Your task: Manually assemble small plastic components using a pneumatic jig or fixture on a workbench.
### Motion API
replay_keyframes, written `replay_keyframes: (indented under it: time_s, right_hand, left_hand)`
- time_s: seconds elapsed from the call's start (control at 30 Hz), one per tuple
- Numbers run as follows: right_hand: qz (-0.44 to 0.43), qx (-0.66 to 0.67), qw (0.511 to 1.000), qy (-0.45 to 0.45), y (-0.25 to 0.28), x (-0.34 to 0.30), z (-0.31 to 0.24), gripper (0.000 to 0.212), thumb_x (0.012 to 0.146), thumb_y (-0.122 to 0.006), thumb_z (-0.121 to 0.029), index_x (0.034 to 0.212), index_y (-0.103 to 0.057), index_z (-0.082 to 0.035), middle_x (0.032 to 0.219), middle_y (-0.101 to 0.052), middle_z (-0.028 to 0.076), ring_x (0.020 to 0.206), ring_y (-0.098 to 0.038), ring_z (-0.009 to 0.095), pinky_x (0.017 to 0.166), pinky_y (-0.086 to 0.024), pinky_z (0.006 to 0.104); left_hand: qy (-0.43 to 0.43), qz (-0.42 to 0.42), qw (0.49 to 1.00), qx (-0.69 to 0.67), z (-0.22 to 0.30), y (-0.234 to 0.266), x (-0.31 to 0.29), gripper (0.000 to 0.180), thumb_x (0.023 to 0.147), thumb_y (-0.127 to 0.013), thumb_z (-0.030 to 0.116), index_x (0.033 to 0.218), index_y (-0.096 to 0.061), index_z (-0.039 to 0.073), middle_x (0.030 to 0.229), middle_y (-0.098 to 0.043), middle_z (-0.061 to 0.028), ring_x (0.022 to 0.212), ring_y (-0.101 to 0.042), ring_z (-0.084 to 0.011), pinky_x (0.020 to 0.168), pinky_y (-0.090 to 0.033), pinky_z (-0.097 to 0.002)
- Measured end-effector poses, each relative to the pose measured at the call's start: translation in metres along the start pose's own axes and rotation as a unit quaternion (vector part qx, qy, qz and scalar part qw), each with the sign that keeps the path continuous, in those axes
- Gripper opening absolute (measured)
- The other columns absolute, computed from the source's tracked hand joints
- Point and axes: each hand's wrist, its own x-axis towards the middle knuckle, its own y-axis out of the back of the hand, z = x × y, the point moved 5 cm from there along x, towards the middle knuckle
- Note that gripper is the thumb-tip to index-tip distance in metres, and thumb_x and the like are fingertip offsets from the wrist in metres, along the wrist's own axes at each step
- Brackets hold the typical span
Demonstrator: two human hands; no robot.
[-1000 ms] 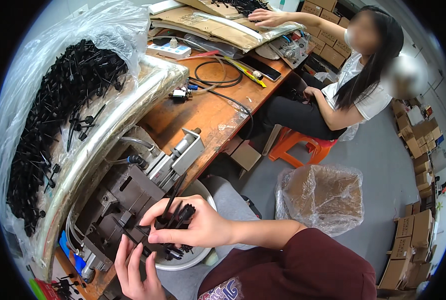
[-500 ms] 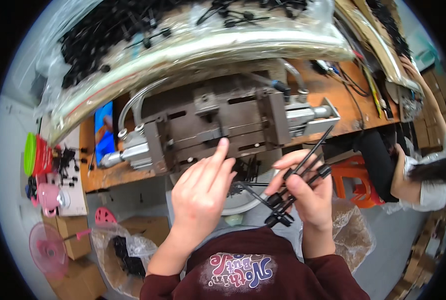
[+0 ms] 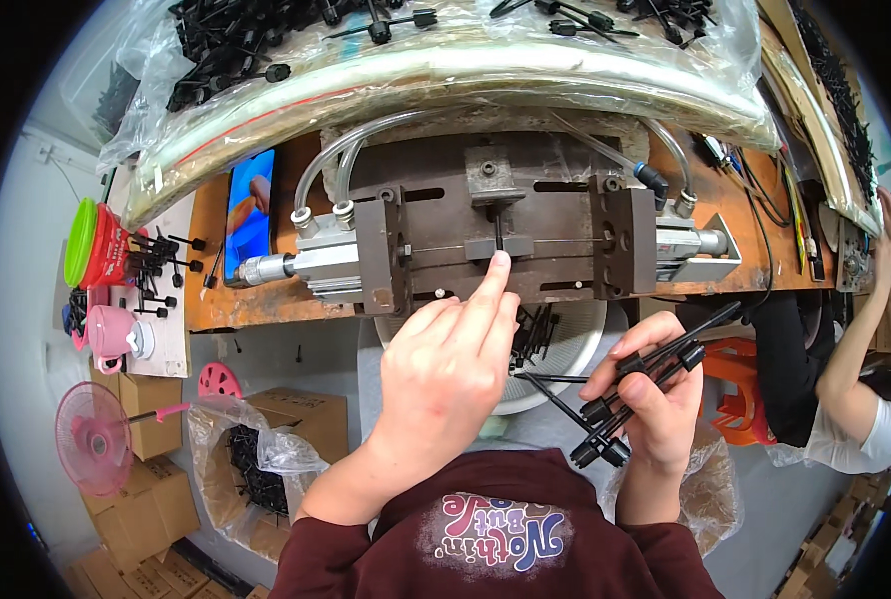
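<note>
A worn orange bench [image 3: 216, 304] runs across the view, a metal press jig [image 3: 505, 235] bolted at its edge. My left hand [image 3: 445, 374] reaches up, index finger extended and touching a black pin [image 3: 498, 232] standing in the jig's centre slot; the other fingers are loosely curled, gripping nothing. My right hand [image 3: 650, 399] is closed around a bundle of black pins [image 3: 635, 389] held below the jig. I judge this the seating step: one pin is being pressed into the slot. Next, I'd need that finger clear of the jig. A white bowl [image 3: 570, 349] sits beneath; bagged parts [image 3: 465, 40] lie beyond.
</note>
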Motion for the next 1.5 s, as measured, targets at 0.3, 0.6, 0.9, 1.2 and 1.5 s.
replay_keyframes:
  time_s: [0.3, 0.6, 0.9, 1.2, 1.5]
  right_hand:
    - [0.022, -0.003, 1.000, 0.021, 0.000, 0.001, 0.000, 0.028, 0.084, -0.073, -0.009, 0.101, -0.054, 0.002, 0.078, -0.069, 0.019, 0.062, -0.066, 0.015, 0.054, -0.051, 0.0215]
    - [0.109, -0.053, 0.984, 0.127, 0.008, -0.006, -0.016, 0.034, 0.088, -0.072, -0.016, 0.107, -0.050, 0.001, 0.080, -0.067, 0.018, 0.074, -0.068, 0.021, 0.069, -0.055, 0.0285]
    - [0.146, -0.156, 0.945, 0.249, -0.002, -0.010, -0.017, 0.031, 0.090, -0.068, -0.006, 0.112, -0.047, 0.000, 0.089, -0.068, 0.017, 0.079, -0.067, 0.020, 0.071, -0.054, 0.0260]
    - [0.127, -0.183, 0.931, 0.289, -0.011, -0.004, -0.008, 0.033, 0.089, -0.069, -0.004, 0.113, -0.046, -0.001, 0.091, -0.068, 0.017, 0.080, -0.068, 0.019, 0.071, -0.054, 0.0259]
    - [0.132, -0.050, 0.976, 0.163, 0.014, 0.008, -0.006, 0.024, 0.095, -0.063, -0.012, 0.112, -0.052, 0.001, 0.086, -0.068, 0.016, 0.061, -0.060, 0.010, 0.042, -0.041, 0.0164]
  left_hand:
    - [-0.002, 0.006, 1.000, -0.013, -0.004, 0.000, 0.001, 0.029, 0.069, -0.078, 0.008, 0.096, -0.070, 0.000, 0.119, -0.068, -0.0114, 0.072, -0.067, -0.0202, 0.069, -0.053, -0.0303]
    - [0.002, 0.003, 1.000, -0.002, -0.005, -0.001, 0.000, 0.027, 0.069, -0.079, 0.008, 0.093, -0.070, 0.001, 0.117, -0.069, -0.0105, 0.063, -0.063, -0.0182, 0.061, -0.050, -0.0280]
    - [-0.020, 0.039, 0.975, -0.217, 0.024, 0.032, -0.012, 0.049, 0.063, -0.089, 0.027, 0.103, -0.072, 0.004, 0.099, -0.071, -0.0077, 0.075, -0.068, -0.0187, 0.063, -0.054, -0.0283]
    - [-0.028, 0.057, 0.954, -0.295, 0.028, 0.022, -0.017, 0.035, 0.062, -0.085, 0.003, 0.095, -0.073, 0.003, 0.089, -0.068, -0.0049, 0.072, -0.066, -0.0184, 0.061, -0.055, -0.0284]
    - [0.050, 0.047, 0.967, -0.244, -0.003, 0.027, -0.017, 0.034, 0.065, -0.081, -0.004, 0.097, -0.073, 0.001, 0.098, -0.069, -0.0117, 0.085, -0.068, -0.0227, 0.070, -0.055, -0.0292]
